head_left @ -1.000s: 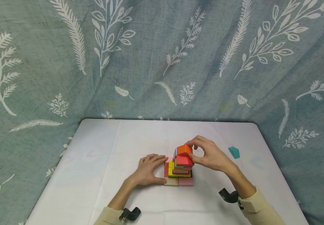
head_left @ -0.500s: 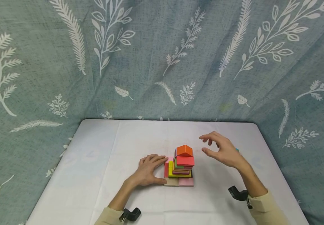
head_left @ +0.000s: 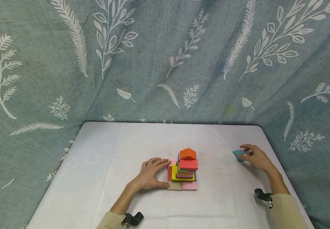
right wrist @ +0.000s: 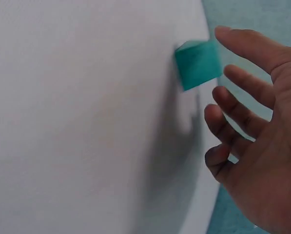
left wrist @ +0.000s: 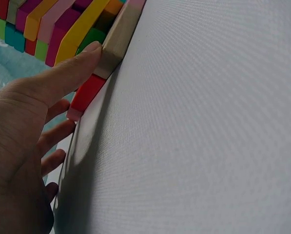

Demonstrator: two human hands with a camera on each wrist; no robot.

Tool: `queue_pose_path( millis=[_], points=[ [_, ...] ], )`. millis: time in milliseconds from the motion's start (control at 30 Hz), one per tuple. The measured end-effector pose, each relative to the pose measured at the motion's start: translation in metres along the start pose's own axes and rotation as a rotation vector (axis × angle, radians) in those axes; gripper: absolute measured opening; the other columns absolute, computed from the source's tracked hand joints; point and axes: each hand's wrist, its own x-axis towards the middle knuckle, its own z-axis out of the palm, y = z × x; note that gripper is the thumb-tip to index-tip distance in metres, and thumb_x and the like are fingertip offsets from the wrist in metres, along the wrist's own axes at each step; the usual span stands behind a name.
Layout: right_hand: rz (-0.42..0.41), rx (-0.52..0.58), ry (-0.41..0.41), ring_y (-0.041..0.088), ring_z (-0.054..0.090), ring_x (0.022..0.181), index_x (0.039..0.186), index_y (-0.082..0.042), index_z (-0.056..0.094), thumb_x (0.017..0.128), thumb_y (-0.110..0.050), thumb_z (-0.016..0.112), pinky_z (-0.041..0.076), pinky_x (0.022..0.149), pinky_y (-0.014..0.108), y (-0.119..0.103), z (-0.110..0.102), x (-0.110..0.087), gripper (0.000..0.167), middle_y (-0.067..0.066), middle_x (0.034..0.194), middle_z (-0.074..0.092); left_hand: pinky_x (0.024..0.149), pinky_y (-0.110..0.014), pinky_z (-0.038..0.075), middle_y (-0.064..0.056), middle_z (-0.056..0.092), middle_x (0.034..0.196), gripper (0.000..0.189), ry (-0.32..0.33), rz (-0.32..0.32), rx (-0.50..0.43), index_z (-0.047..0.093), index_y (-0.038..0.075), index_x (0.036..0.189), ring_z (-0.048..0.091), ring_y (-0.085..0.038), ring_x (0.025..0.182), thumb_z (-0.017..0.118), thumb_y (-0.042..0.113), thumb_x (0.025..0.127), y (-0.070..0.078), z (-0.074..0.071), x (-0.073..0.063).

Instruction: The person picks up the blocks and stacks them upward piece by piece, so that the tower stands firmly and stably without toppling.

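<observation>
A tower of coloured wooden blocks (head_left: pixel 188 164) stands right of the table's middle, its layers narrowing upward. An orange triangular block (head_left: pixel 188 154) tops it. Spread along the tower's left side, my left hand (head_left: pixel 150 174) touches the lowest layer. In the left wrist view, its thumb lies against a tan block (left wrist: pixel 117 43), with a red block (left wrist: pixel 88 92) beside it. A teal wedge-shaped block (right wrist: pixel 199 64) rests on the table to the right. My right hand (head_left: pixel 256 157) reaches over it with fingers parted; in the right wrist view they look just short of gripping the block.
The white-covered table (head_left: pixel 125 197) has a patterned grey-green cloth (head_left: pixel 153 63) hanging behind it and at its sides. A black wrist camera (head_left: pixel 133 218) sits on the left wrist and another black camera (head_left: pixel 263 194) on the right.
My right hand let go of the orange triangular block on the tower and moved right to the teal block. The left hand has stayed in place.
</observation>
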Motion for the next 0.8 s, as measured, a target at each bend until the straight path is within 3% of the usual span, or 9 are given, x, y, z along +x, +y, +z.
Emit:
queue_pose_path(
  millis=[233,533,667,800],
  points=[
    [0.065,0.02,-0.005,0.026,0.058,0.099,0.135,-0.002,0.056,0.091,-0.043,0.074,0.045,0.076,0.034,0.009,0.009,0.0,0.062,0.015,0.112,0.061,0.102,-0.057,0.027,0.007,0.045,0.154,0.094,0.005,0.01,-0.001,0.045,0.029,0.153,0.033,-0.026,0.141,0.073,0.071,0.074,0.0,0.001,0.0],
    [0.013,0.009,0.045,0.025,0.058,0.094,0.131,0.0,0.059,0.093,-0.033,0.073,0.048,0.073,0.034,0.001,0.016,0.0,0.052,0.017,0.111,0.064,0.103,-0.058,0.026,0.006,0.045,0.153,0.096,0.015,0.008,0.006,0.044,0.028,0.153,0.033,-0.026,0.141,0.074,0.072,0.073,-0.001,0.002,0.0],
    [-0.017,0.034,0.059,0.026,0.054,0.095,0.131,-0.004,0.061,0.093,-0.032,0.072,0.045,0.071,0.034,-0.02,0.018,-0.001,0.048,0.016,0.113,0.063,0.103,-0.058,0.026,0.006,0.045,0.154,0.096,0.002,0.001,0.0,0.043,0.029,0.154,0.032,-0.026,0.142,0.075,0.071,0.073,0.0,0.0,0.0],
    [-0.093,0.067,0.062,0.026,0.051,0.095,0.128,-0.012,0.063,0.092,-0.036,0.074,0.038,0.073,0.037,-0.061,0.014,-0.007,0.045,0.012,0.106,0.062,0.103,-0.058,0.026,0.006,0.045,0.154,0.096,0.001,-0.003,-0.001,0.043,0.029,0.154,0.032,-0.026,0.142,0.075,0.071,0.073,0.001,0.0,0.0]
  ],
)
